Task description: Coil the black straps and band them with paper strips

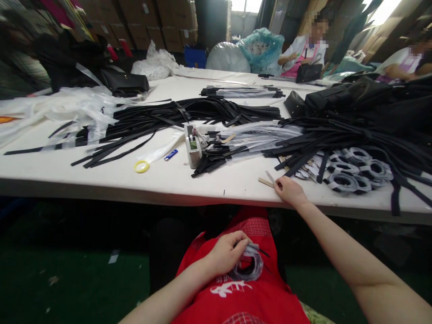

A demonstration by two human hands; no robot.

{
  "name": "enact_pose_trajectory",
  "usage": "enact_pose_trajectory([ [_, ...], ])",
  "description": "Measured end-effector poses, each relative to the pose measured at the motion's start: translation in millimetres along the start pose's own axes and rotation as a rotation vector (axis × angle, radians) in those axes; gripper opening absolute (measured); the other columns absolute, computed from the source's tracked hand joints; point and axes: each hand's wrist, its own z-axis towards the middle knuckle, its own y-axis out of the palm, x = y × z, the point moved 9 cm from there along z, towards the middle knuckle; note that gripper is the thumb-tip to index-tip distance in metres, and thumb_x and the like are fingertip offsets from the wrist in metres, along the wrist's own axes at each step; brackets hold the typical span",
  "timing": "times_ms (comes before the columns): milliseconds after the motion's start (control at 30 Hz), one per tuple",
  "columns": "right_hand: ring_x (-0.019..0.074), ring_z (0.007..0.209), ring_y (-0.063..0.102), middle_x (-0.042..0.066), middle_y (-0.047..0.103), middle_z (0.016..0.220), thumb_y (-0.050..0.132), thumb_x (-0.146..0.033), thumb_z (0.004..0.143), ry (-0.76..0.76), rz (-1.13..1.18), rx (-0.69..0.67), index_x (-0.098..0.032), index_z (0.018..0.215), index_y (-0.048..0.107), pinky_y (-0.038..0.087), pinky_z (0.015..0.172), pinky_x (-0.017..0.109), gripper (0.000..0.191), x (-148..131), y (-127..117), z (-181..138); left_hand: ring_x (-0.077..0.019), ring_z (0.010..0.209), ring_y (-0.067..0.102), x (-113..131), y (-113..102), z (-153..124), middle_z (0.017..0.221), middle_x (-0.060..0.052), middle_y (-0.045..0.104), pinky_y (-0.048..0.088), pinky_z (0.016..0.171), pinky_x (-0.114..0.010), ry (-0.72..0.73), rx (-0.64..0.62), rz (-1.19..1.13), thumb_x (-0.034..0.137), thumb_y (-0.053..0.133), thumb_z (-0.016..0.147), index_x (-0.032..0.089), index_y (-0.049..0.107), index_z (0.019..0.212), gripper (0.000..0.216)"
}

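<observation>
My left hand (229, 252) is closed around a coiled strap (254, 265), dark and wrapped in clear plastic, held over the red apron on my lap. At the table's front edge my right hand (289, 190) pinches a short, narrow paper strip (266, 182), with a pale end and a tan end sticking out between the fingers. Several similar coiled straps (342, 181) lie to the right of that hand. Just behind it are small paper pieces (308, 168), partly covered by black straps (302, 157).
A tape dispenser (193, 150) stands mid-table, with a blue box cutter blade case (171, 155) and a yellow ring (141, 166) to its left. Long black straps (202, 110) are heaped behind. Black bags (367, 101) pile up at right. Two people (305, 54) sit across.
</observation>
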Motion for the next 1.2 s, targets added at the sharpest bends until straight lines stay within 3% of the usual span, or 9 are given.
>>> enact_pose_trajectory([
  [167, 0.0277, 0.088, 0.062, 0.015, 0.067, 0.089, 0.051, -0.029, 0.088, 0.127, -0.074, 0.071, -0.017, 0.084, 0.064, 0.042, 0.075, 0.034, 0.018, -4, 2, 6, -0.0174, 0.084, 0.065, -1, -2, -2, 0.095, -0.006, 0.073, 0.048, 0.077, -0.025, -0.003, 0.01, 0.051, 0.036, 0.045, 0.092, 0.016, 0.063, 0.088, 0.027],
  [333, 0.0298, 0.079, 0.063, 0.017, 0.067, 0.083, 0.037, -0.031, 0.095, 0.344, -0.062, 0.184, -0.011, 0.107, 0.059, 0.042, 0.069, 0.037, 0.033, 29, -8, 6, -0.0181, 0.086, 0.064, -4, -5, -4, 0.095, -0.006, 0.072, 0.049, 0.08, -0.026, 0.035, 0.024, 0.078, 0.04, 0.044, 0.094, 0.016, 0.065, 0.092, 0.032],
  [467, 0.0295, 0.082, 0.061, 0.018, 0.067, 0.086, 0.031, -0.021, 0.093, 0.373, -0.02, 0.246, -0.007, 0.113, 0.053, 0.043, 0.071, 0.037, 0.033, 45, -15, 5, -0.0182, 0.087, 0.064, -6, -5, -4, 0.096, -0.006, 0.072, 0.049, 0.081, -0.027, 0.03, 0.023, 0.058, 0.039, 0.044, 0.093, 0.016, 0.065, 0.092, 0.031],
  [700, 0.0295, 0.101, 0.057, 0.017, 0.066, 0.108, 0.046, -0.023, 0.09, 0.171, -0.052, 0.225, -0.015, 0.109, 0.061, 0.04, 0.084, 0.036, 0.026, 11, -9, -13, -0.0177, 0.086, 0.063, -3, -3, -5, 0.095, -0.006, 0.071, 0.049, 0.08, -0.026, 0.038, 0.018, 0.066, 0.039, 0.044, 0.093, 0.016, 0.066, 0.093, 0.032],
  [833, 0.0281, 0.084, 0.061, 0.015, 0.069, 0.094, 0.046, -0.03, 0.092, 0.184, -0.079, 0.194, -0.016, 0.106, 0.063, 0.038, 0.07, 0.034, 0.026, 3, -8, -17, -0.0168, 0.084, 0.063, -4, -3, -6, 0.093, -0.005, 0.071, 0.05, 0.078, -0.026, 0.042, 0.023, 0.074, 0.039, 0.044, 0.093, 0.016, 0.066, 0.094, 0.032],
  [967, 0.0247, 0.067, 0.059, 0.011, 0.069, 0.079, 0.033, -0.038, 0.098, 0.272, -0.039, 0.206, -0.013, 0.113, 0.057, 0.034, 0.06, 0.031, 0.038, -11, -28, -31, -0.018, 0.089, 0.065, -7, -4, -7, 0.099, -0.006, 0.073, 0.05, 0.084, -0.027, 0.048, 0.009, -0.027, 0.045, 0.044, 0.094, 0.016, 0.068, 0.096, 0.038],
  [1067, 0.0232, 0.067, 0.059, 0.008, 0.068, 0.075, 0.027, -0.041, 0.1, 0.112, 0.109, 0.066, -0.017, 0.105, 0.059, 0.037, 0.063, 0.031, 0.04, -61, -46, -57, -0.0192, 0.09, 0.066, -12, -3, -6, 0.102, -0.008, 0.074, 0.05, 0.089, -0.031, 0.035, -0.024, -0.185, 0.051, 0.038, 0.096, 0.014, 0.069, 0.099, 0.049],
  [1200, 0.0192, 0.063, 0.058, 0.004, 0.067, 0.068, 0.041, -0.053, 0.093, -0.332, 0.229, -0.448, -0.025, 0.075, 0.065, 0.036, 0.061, 0.03, 0.041, -152, -56, -123, -0.0217, 0.09, 0.067, -19, -4, -2, 0.098, -0.01, 0.075, 0.05, 0.089, -0.035, 0.009, -0.024, -0.266, 0.058, 0.035, 0.094, 0.01, 0.071, 0.097, 0.06],
])
